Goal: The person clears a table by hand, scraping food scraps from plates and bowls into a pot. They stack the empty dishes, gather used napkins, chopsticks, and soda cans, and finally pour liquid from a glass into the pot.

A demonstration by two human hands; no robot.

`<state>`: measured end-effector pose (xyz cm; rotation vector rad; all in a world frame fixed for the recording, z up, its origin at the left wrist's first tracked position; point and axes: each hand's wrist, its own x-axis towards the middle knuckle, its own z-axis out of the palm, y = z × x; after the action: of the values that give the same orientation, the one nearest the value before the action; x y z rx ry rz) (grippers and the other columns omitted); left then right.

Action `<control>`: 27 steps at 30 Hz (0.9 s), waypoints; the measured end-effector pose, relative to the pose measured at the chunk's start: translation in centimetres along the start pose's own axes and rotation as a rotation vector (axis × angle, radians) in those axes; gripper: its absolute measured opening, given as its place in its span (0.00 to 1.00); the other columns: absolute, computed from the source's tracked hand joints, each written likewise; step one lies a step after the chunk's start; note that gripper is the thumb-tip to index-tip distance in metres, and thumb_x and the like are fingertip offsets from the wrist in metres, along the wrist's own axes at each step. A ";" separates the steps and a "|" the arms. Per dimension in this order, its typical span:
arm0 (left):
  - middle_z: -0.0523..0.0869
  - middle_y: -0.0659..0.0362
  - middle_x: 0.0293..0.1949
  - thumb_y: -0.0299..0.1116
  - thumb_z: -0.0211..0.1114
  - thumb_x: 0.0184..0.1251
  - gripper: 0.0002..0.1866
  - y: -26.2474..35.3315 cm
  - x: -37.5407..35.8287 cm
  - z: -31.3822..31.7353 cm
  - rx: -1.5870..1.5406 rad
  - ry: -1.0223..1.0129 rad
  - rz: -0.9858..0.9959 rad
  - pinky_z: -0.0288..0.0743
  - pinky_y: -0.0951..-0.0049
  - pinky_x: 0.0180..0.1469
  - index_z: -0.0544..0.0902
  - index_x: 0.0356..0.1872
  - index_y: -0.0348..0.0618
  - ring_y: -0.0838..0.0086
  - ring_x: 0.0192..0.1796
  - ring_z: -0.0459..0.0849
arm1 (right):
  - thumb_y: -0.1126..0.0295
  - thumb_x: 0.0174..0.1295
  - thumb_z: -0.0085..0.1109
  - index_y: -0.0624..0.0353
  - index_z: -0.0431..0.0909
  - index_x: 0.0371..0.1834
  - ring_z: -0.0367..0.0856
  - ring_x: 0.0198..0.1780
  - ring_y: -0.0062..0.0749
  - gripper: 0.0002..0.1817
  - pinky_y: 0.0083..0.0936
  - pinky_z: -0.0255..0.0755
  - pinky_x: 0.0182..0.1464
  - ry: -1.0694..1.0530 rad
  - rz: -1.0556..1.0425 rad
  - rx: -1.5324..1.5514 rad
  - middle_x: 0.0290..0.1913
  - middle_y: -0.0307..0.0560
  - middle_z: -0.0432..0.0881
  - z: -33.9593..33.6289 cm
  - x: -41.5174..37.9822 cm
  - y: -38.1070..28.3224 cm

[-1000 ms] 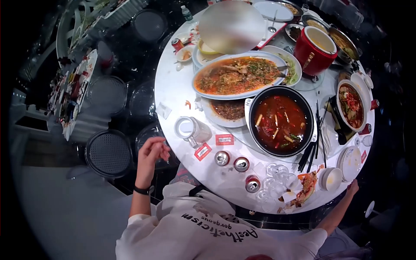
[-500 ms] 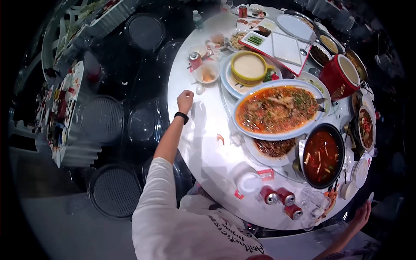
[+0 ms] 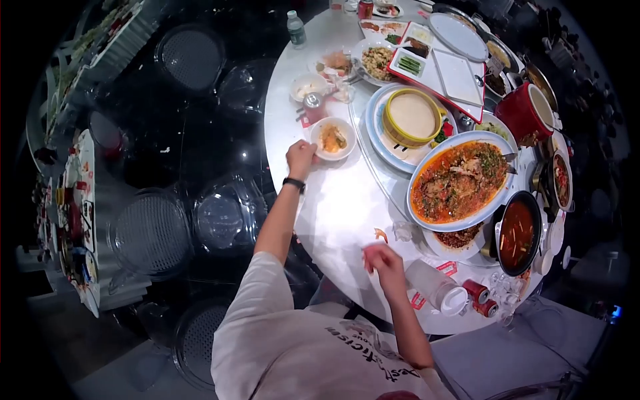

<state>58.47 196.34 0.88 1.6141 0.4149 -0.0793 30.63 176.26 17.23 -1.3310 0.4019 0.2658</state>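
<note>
The left hand [image 3: 301, 160] curls at the bowl [image 3: 333, 139]; a can [image 3: 313, 105] stands close behind. The right hand [image 3: 385, 261] bends near the pitcher [image 3: 429, 283]. Both grips are unclear.

glare on tabletop [image 3: 337, 210], dark warped edges, perhaps slight blur

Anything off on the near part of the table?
Yes: an orange food scrap and a crumpled whitish scrap lie loose on the white tabletop, near the right hand, instead of in a dish. The oval platter also overlaps the plate of minced food, looking crowded.
</note>
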 end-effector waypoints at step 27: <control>0.81 0.49 0.47 0.21 0.52 0.59 0.18 0.3 -18.1 -12.4 -0.466 -0.483 -0.355 0.82 0.67 0.42 0.72 0.52 0.30 0.64 0.43 0.84 | 0.70 0.51 0.58 0.57 0.83 0.34 0.84 0.40 0.45 0.09 0.37 0.79 0.40 0.117 -0.208 -1.455 0.38 0.51 0.83 7.9 30.4 1.5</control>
<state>39.28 204.51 7.76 1.0050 0.3085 -0.5874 58.51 183.08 4.31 -2.8036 0.1096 0.3095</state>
